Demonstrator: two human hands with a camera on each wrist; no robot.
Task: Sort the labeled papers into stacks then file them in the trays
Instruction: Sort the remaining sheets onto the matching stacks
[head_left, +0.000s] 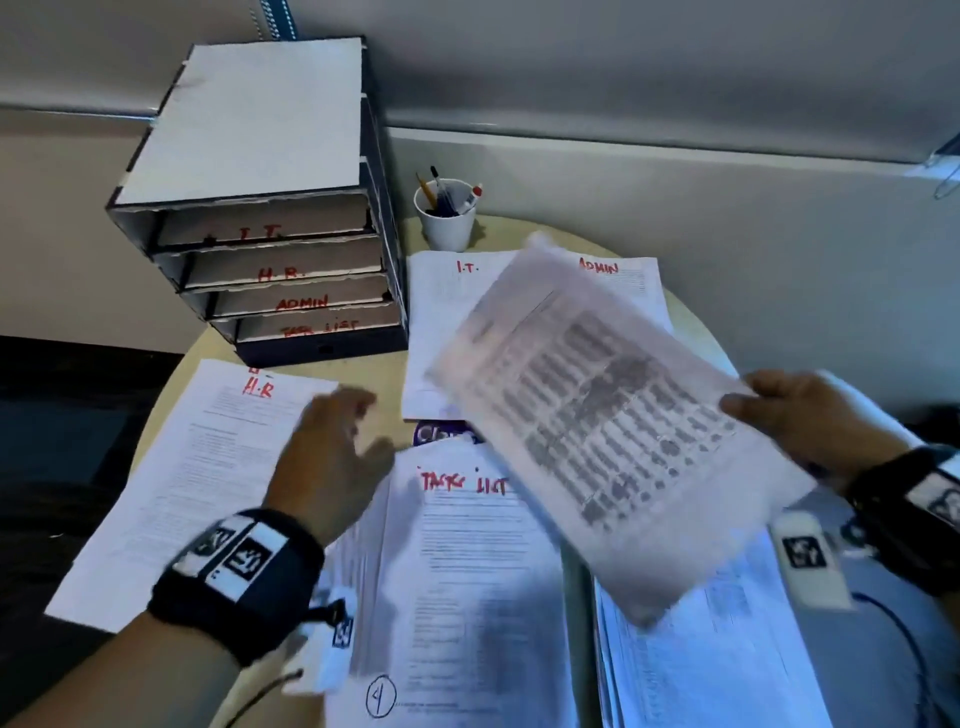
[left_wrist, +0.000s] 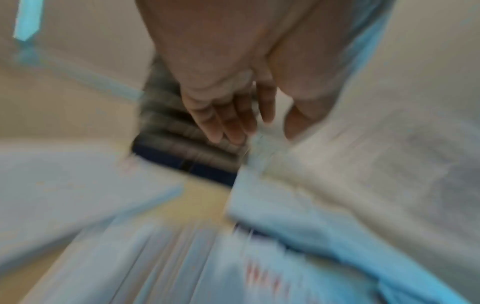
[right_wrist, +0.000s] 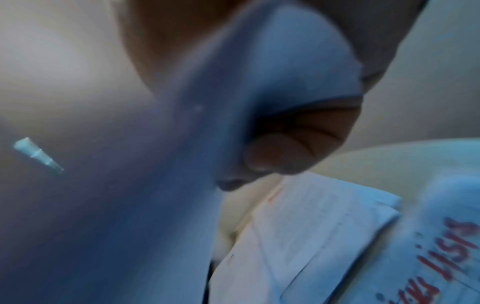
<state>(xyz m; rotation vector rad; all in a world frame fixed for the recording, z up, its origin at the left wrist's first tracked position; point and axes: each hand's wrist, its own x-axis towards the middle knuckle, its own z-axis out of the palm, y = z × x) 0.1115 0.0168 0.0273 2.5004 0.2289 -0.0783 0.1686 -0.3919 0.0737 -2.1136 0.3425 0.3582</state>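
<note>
trays (head_left: 291, 291): papers inside | cup (head_left: 447, 223): pens | right hand (head_left: 810, 415): holds sheet (head_left: 597, 415)

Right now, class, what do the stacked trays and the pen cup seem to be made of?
Stacked trays: apparently cardboard, matte, with rough torn-looking white front edges and hand-written red labels.
Pen cup: smooth plain white, likely paper or plastic; the picture leaves that open.

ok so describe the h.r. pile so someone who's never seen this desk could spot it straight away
Start at the dark stack of labelled trays at the back left of the round table. Directly in front of it, at the table's left edge, lies the H.R. pile, partly under the empty left hand. Only it has "H.R" in red at the top; its neighbours read I.T., ADMIN and TASK LIST.
</note>
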